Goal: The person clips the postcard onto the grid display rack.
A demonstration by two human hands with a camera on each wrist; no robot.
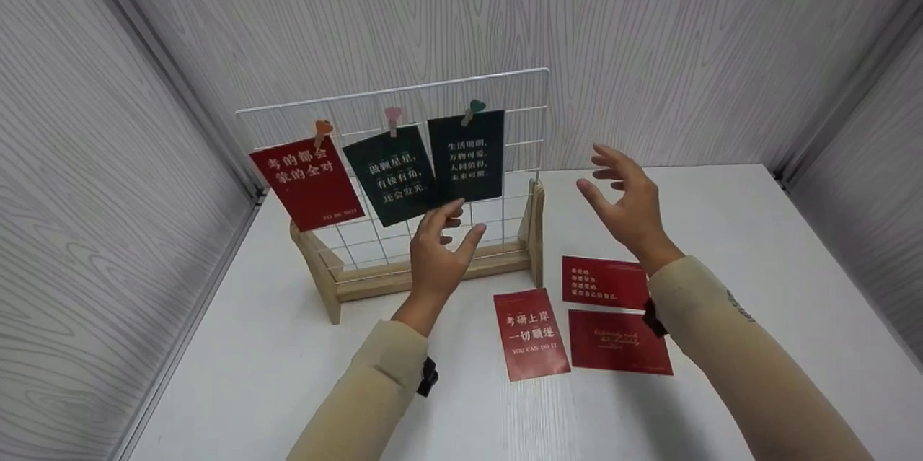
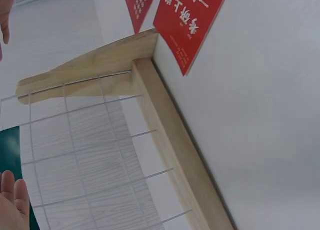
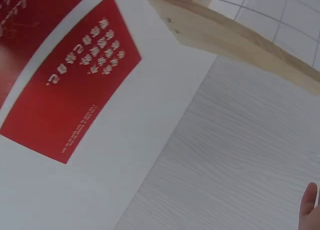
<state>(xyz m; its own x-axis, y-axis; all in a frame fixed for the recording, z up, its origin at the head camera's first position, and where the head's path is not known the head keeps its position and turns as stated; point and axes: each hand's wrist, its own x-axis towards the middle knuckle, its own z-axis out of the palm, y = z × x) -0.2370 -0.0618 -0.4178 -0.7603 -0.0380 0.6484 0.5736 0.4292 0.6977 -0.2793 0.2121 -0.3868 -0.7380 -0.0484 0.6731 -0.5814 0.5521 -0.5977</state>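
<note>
A white wire grid rack on a wooden stand [image 1: 404,283] holds three cards in the head view. A red card [image 1: 310,187] hangs at left from an orange clothespin [image 1: 323,130]. The middle dark green card [image 1: 393,176] hangs tilted from a pink clothespin [image 1: 393,120], and the right dark green card [image 1: 469,158] from a green heart clothespin [image 1: 474,110]. My left hand [image 1: 441,252] is just below the green cards, thumb apart from loosely bent fingers, holding nothing; contact cannot be told. My right hand [image 1: 626,208] hovers right of the rack, fingers spread and holding nothing.
Three red cards lie on the white tabletop [image 1: 274,389]: an upright one [image 1: 532,356] and two sideways ones, the upper card [image 1: 598,281] and the lower card [image 1: 613,360], right of the stand. Wood-grain panels [image 1: 649,28] enclose the table at the back and sides.
</note>
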